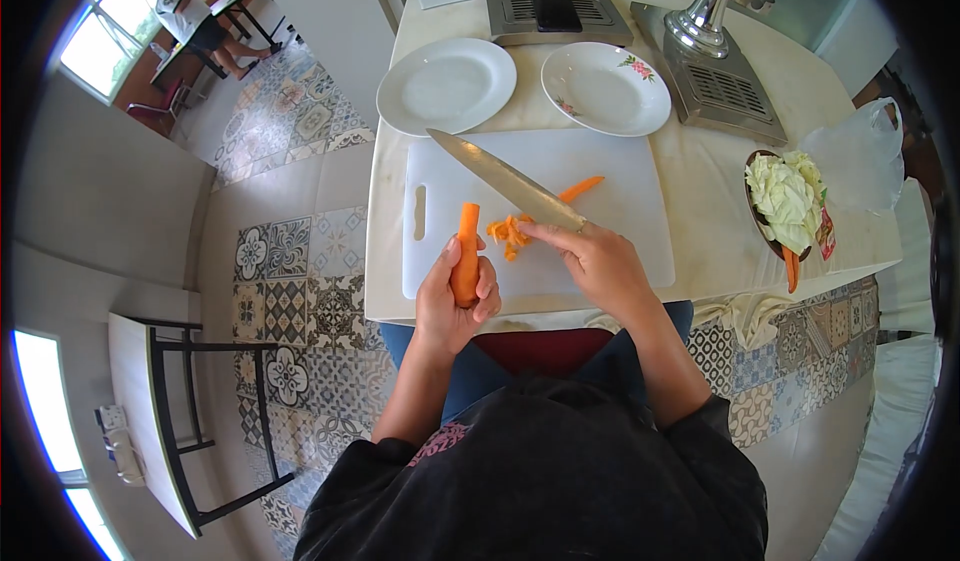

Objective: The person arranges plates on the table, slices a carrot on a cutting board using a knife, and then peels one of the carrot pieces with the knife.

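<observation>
My left hand [442,301] is wrapped round a carrot [468,246], held upright at the near edge of a white cutting board [625,176]. A large kitchen knife [500,177] is in my right hand [608,271], its blade pointing up and left across the board. The right index finger stretches along the blade's base; the knife handle is hidden in the palm. Between the hands lies a small heap of carrot peelings [511,236]. One slim carrot piece [582,189] rests on the board just beyond the blade.
Beyond the board stand a white plate [447,86] and a flowered plate [606,89]. A bowl of cabbage [785,201] and a plastic bag [862,156] are at the right. Metal stands [735,86] and a phone [555,10] sit farther back. Another person [185,16] is far left.
</observation>
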`<action>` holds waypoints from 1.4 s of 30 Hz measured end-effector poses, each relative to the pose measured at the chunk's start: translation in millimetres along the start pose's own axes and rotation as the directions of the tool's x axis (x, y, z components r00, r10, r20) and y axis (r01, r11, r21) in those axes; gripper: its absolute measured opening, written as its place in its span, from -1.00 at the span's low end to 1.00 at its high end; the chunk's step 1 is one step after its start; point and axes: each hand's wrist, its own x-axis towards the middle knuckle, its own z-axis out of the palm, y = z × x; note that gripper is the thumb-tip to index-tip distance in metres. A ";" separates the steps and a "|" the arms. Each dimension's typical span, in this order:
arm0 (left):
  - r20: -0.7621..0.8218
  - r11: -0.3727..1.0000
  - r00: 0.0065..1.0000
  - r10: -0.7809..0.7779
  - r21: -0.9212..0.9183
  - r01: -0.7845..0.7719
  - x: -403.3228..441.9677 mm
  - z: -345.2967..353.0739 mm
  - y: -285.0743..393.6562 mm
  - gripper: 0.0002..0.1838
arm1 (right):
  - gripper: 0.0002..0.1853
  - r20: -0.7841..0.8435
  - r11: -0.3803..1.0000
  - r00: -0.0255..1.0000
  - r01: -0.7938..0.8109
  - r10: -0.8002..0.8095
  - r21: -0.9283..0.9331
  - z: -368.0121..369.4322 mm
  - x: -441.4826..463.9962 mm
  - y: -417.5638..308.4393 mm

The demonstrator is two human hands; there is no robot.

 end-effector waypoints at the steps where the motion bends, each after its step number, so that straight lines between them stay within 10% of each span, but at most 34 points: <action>1: -0.002 1.000 1.000 0.013 0.013 -0.013 0.3 0.1 -1.4 -0.64 | -0.64 0.005 1.000 1.000 -0.011 0.011 0.024 -2.1 0.2 -0.7; 11: -0.157 0.998 0.987 -0.011 -0.058 0.002 6.5 0.9 0.2 -0.55 | -0.82 0.031 0.949 0.998 -0.056 0.048 0.309 -3.4 6.6 -3.9; 29: -0.124 0.967 0.988 0.094 -0.226 -0.120 9.8 -12.2 -3.7 -0.63 | -0.87 0.013 0.990 0.991 -0.135 0.135 -0.036 20.6 42.0 -8.1; 42: -0.193 0.916 0.903 0.385 -0.039 -0.399 11.3 -7.3 -4.0 -0.78 | -0.90 -0.023 0.979 0.991 -0.128 0.133 0.156 18.3 43.3 -7.4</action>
